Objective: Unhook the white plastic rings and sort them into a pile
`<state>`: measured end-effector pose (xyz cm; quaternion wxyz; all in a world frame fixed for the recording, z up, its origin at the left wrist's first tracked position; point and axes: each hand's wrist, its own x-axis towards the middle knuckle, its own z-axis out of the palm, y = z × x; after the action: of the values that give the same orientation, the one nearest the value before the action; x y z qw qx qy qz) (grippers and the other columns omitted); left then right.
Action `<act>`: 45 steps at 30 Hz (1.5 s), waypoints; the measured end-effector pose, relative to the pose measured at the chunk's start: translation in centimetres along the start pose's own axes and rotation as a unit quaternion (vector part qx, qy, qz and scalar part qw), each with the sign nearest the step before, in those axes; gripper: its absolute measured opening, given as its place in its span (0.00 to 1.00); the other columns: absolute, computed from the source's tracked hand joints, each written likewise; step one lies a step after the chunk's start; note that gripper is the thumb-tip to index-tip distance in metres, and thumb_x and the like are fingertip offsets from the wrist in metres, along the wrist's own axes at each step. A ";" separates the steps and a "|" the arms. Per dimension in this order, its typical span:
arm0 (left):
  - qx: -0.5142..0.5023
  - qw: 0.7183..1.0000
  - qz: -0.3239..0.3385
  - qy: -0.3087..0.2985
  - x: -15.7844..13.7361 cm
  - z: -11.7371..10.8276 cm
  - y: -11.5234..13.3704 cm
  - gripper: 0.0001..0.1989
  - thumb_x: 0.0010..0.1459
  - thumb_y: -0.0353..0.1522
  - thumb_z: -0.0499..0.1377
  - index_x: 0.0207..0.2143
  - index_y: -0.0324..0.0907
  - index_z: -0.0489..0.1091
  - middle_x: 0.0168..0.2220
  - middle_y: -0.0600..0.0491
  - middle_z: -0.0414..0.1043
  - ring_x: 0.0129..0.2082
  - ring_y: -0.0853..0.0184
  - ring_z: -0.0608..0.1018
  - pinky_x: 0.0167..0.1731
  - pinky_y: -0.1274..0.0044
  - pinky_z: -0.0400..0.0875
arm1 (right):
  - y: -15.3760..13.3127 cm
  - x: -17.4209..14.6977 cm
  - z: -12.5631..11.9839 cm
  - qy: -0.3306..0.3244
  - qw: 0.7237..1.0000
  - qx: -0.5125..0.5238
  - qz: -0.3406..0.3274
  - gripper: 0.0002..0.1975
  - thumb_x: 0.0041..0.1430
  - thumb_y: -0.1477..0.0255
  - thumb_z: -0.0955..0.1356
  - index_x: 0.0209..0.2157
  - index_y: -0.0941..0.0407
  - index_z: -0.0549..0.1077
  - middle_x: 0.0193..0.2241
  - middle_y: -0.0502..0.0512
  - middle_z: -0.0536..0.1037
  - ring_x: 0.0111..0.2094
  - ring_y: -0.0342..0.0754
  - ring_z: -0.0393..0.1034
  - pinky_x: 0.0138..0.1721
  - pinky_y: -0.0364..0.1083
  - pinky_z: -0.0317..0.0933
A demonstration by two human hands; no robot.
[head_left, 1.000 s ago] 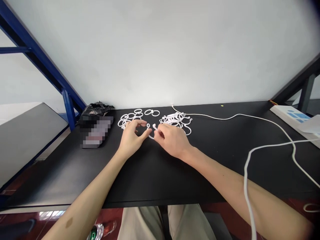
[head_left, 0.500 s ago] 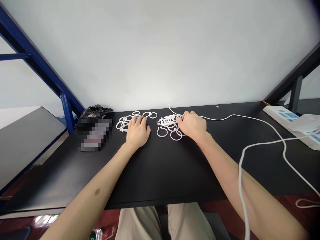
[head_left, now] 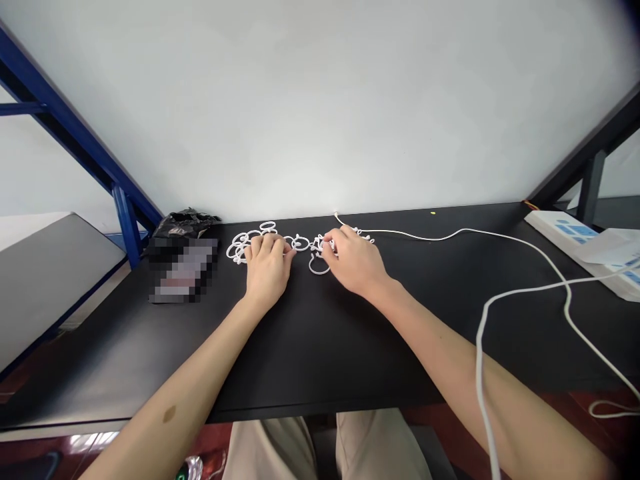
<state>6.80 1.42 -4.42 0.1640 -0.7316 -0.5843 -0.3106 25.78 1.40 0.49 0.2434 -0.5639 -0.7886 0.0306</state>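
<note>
I had one blue frame post [head_left: 75,127] far left, then one crumpled black bag [head_left: 187,219], pixelated patch at its front, on one black table [head_left: 320,347]. Next, the left cluster of white loops [head_left: 235,251]: slim, round, smooth, small knobs on some, overlapping. I counted at least four, probably more under the fingers. One left hand [head_left: 270,267] lay over that cluster's right side, fingers curled down, thumb to the right; couldn't tell if they gripped anything. Two touching loops [head_left: 301,244] sat between the hands, just beside the left thumb. Then the right cluster [head_left: 316,245], tangled, one C-shaped hoop [head_left: 319,272] out at its front. One right hand [head_left: 357,262] covered most of it, fingers bent in; grip hidden, couldn't tell. Further right: two white cable runs [head_left: 465,231] crossing, one white box [head_left: 555,223] with blue markings, one paper sheet [head_left: 610,245] on it.
</note>
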 end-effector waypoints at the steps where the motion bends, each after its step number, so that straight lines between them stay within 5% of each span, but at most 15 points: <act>1: -0.016 1.000 0.016 0.019 -0.4 -0.4 0.4 0.07 0.65 0.34 0.55 0.35 0.42 0.69 0.45 0.44 0.73 0.45 0.53 0.67 0.42 0.62 0.62 | -0.4 -0.3 0.2 -0.009 1.000 0.027 -0.013 0.14 0.68 0.65 0.58 0.42 0.54 0.73 0.43 0.54 0.76 0.36 0.47 0.73 0.32 0.45 0.57; 6: -0.096 0.990 0.091 0.055 -1.1 -1.7 2.1 0.03 0.64 0.32 0.57 0.36 0.44 0.70 0.44 0.48 0.72 0.44 0.58 0.67 0.44 0.65 0.64 | -1.4 -0.9 1.1 -0.030 0.991 0.126 -0.031 0.15 0.69 0.64 0.59 0.36 0.55 0.72 0.40 0.53 0.76 0.36 0.45 0.70 0.33 0.44 0.57; 11: -0.159 0.981 0.098 0.050 -0.4 -2.7 2.2 0.01 0.61 0.30 0.59 0.36 0.44 0.70 0.43 0.49 0.70 0.44 0.60 0.68 0.46 0.65 0.68 | -1.4 -0.5 0.9 -0.023 0.988 0.150 -0.035 0.13 0.69 0.68 0.59 0.30 0.56 0.67 0.34 0.52 0.75 0.34 0.44 0.67 0.33 0.44 0.56; 14: -0.182 0.979 0.079 0.037 -0.2 -3.2 1.6 0.11 0.61 0.27 0.56 0.46 0.44 0.69 0.49 0.47 0.68 0.48 0.60 0.70 0.46 0.67 0.69 | -1.5 -0.6 0.8 -0.041 0.988 0.140 -0.045 0.13 0.68 0.66 0.60 0.28 0.55 0.65 0.31 0.51 0.74 0.31 0.44 0.66 0.31 0.44 0.54; 17: -0.151 0.984 0.095 -0.013 -0.1 -3.3 1.0 0.15 0.61 0.27 0.54 0.50 0.44 0.69 0.45 0.48 0.72 0.44 0.61 0.73 0.43 0.68 0.69 | -1.7 -0.9 1.0 -0.063 0.985 0.140 -0.079 0.13 0.66 0.65 0.62 0.28 0.55 0.64 0.30 0.51 0.73 0.30 0.43 0.65 0.30 0.44 0.54; 21: -0.085 0.992 0.081 -0.037 -0.1 -3.2 0.7 0.12 0.61 0.27 0.53 0.39 0.45 0.77 0.26 0.53 0.73 0.30 0.64 0.72 0.37 0.69 0.66 | -2.0 -1.4 1.1 -0.064 0.979 0.158 -0.114 0.11 0.65 0.67 0.63 0.29 0.56 0.64 0.29 0.50 0.73 0.29 0.42 0.64 0.30 0.43 0.54; 24: -0.072 0.996 0.043 -0.013 0.0 -3.4 0.8 0.13 0.62 0.29 0.54 0.42 0.45 0.77 0.27 0.52 0.75 0.30 0.63 0.73 0.38 0.69 0.65 | -2.1 -1.5 1.0 -0.053 0.981 0.156 -0.101 0.12 0.65 0.68 0.62 0.27 0.55 0.64 0.28 0.49 0.72 0.28 0.41 0.63 0.30 0.43 0.53; 31: -0.050 0.994 0.092 -0.019 0.3 -3.6 0.6 0.13 0.64 0.32 0.52 0.41 0.46 0.78 0.30 0.52 0.79 0.33 0.62 0.74 0.41 0.67 0.63 | -2.2 -1.2 0.8 -0.072 0.986 0.136 -0.062 0.20 0.66 0.62 0.62 0.22 0.55 0.58 0.24 0.48 0.70 0.24 0.41 0.60 0.26 0.43 0.48; 39: -0.156 0.984 -0.062 -0.054 0.4 -3.5 1.5 0.12 0.62 0.34 0.56 0.38 0.47 0.80 0.25 0.56 0.77 0.25 0.68 0.74 0.45 0.69 0.64 | -2.2 -1.2 1.1 -0.020 0.987 0.145 -0.061 0.16 0.63 0.67 0.63 0.22 0.55 0.59 0.21 0.45 0.68 0.23 0.40 0.58 0.27 0.42 0.49; 45: -0.246 0.953 -0.156 -0.081 1.3 -3.3 1.1 0.16 0.63 0.38 0.54 0.29 0.43 0.79 0.24 0.57 0.77 0.25 0.68 0.74 0.29 0.76 0.64 | -2.6 -0.9 1.3 0.019 0.991 0.120 -0.046 0.14 0.61 0.68 0.64 0.22 0.55 0.61 0.20 0.46 0.69 0.23 0.41 0.60 0.28 0.42 0.51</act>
<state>7.12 0.08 -0.97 -0.1192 -0.6716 -0.6079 -0.4064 23.15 -0.08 -0.09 0.3258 -0.4942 -0.7994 0.1031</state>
